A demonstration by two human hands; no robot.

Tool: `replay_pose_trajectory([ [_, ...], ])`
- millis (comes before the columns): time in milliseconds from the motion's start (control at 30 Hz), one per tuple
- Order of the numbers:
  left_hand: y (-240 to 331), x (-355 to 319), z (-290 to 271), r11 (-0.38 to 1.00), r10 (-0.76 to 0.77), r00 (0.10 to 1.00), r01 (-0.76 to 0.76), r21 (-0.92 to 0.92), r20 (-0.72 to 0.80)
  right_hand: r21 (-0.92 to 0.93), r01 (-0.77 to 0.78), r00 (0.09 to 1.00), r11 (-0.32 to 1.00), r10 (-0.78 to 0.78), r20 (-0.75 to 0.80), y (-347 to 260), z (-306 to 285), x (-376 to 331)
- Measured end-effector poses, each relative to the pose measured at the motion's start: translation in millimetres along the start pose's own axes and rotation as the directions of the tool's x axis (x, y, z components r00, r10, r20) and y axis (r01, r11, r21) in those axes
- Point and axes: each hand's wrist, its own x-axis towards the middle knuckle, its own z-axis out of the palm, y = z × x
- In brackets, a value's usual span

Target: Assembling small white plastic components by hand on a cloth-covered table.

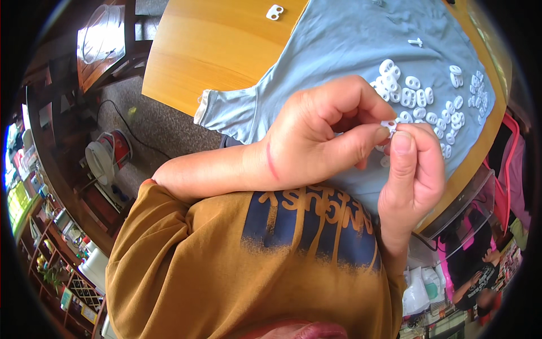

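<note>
Your left hand (319, 133) and right hand (411, 178) are pinching a tiny, white, holed plastic piece (388, 124) between fingers, above the light-blue cloth garment (333, 51); probably feeling light, stiff, kinda slick, so I'd be gripping its edges.

Bright, soft light covers the counter (217, 48), with white glare at the left and fisheye-bent edges darkening to black.

Probably home living space: wooden table (209, 56), crowded wooden shelves (48, 246), leafy plant (52, 277), speckled floor (155, 107).
</note>
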Motion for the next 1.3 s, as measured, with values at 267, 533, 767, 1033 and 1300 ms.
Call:
replay_pose_trajectory([
  [267,4.7,4.4,0.5,0.993,-0.062,0.998,0.06,-0.098,-0.01,0.257,-0.058,0.998,0.965,0.061,-0.003,3.2,-1.3,-0.2],
  [533,3.1,5.1,3.2,0.996,-0.068,0.998,0.067,-0.064,-0.011,0.239,-0.069,0.997,0.969,0.078,-0.027,2.4,-4.3,-1.4],
  [767,-0.3,-1.5,9.5,0.992,0.079,0.993,-0.069,0.102,-0.093,0.117,0.03,0.997,0.993,-0.022,-0.075,11.6,5.0,-3.2],
  [1033,5.7,6.4,7.6,0.998,-0.057,0.998,0.056,-0.01,-0.026,0.112,0.063,0.998,0.992,-0.059,-0.036,8.8,-6.7,5.4],
  [1300,1.0,7.8,0.2,0.995,-0.032,0.997,0.026,-0.094,-0.065,-0.386,0.081,0.949,0.919,-0.19,-0.253,15.4,-53.9,47.6],
])
